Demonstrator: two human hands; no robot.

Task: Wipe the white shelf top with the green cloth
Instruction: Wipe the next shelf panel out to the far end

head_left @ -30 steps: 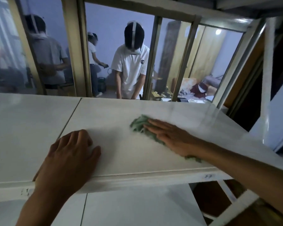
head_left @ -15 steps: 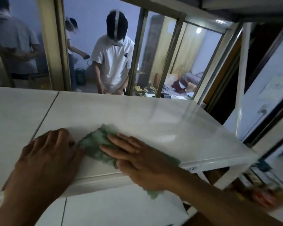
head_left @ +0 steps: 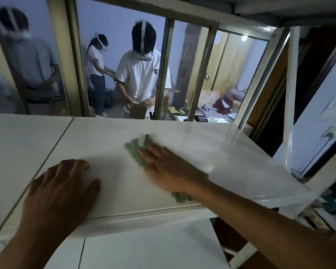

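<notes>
Flat-palm grip: right hand (head_left: 169, 169) spread, pressing green cloth (head_left: 139, 146) onto white shelf top (head_left: 231, 152).
Half a second before, cloth sat near the front edge beside the left hand (head_left: 64, 189); now it had swept back toward mid-panel, blurred. Left hand lay open, bracing the shelf, holding nothing. Far and right areas probably remained unwiped.
</notes>
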